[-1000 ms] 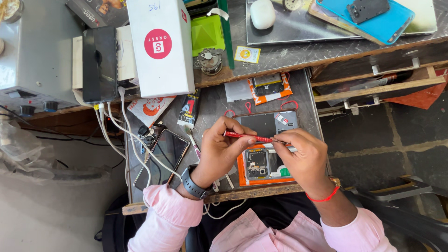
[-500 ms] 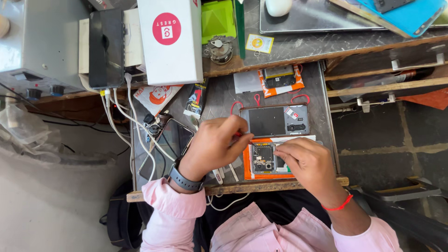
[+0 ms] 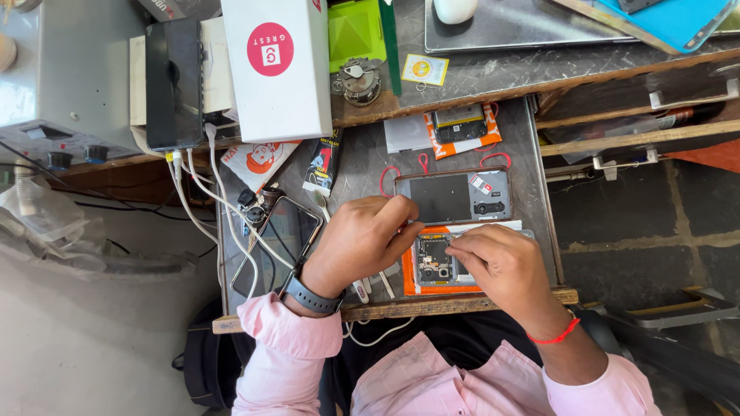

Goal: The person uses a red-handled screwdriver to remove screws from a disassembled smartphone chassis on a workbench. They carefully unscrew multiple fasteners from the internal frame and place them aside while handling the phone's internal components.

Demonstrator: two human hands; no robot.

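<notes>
An opened phone (image 3: 434, 262) with its circuit board bare lies on an orange mat (image 3: 408, 279) near the front edge of a small grey work table (image 3: 362, 166). My left hand (image 3: 362, 240), with a dark watch at the wrist, is curled tight at the phone's left top corner; the red screwdriver it held is hidden under its fingers. My right hand (image 3: 499, 266) rests on the phone's right half, fingertips pressing its top edge. Just behind lies a removed grey phone back (image 3: 455, 196).
A dark phone (image 3: 279, 240) with white cables lies at the table's left. A second opened phone on an orange mat (image 3: 460, 123), a white box (image 3: 279, 69), a green box (image 3: 354, 31) and a grey power unit (image 3: 62, 85) stand behind. Wooden rails run to the right.
The red screwdriver, held level between both hands a second ago, has dropped out of sight. Both hands have come down onto the opened phone. The view has drawn closer.
</notes>
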